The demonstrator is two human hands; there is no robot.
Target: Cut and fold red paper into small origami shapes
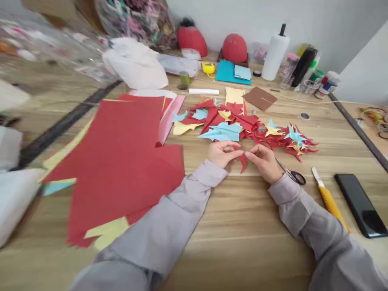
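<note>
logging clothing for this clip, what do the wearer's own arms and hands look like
Long greyish-lilac sleeves, loose and creased, with no markings visible, end in cuffs. The left hand and right hand are bare.

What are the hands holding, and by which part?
A small red paper piece, pinched at its upper part by the fingertips of the left hand and right hand; its pointed lower end hangs free.

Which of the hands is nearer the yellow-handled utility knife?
Right. The right hand is left of the yellow-handled utility knife, apart from it; the left hand is farther left, beyond the right one.
</note>
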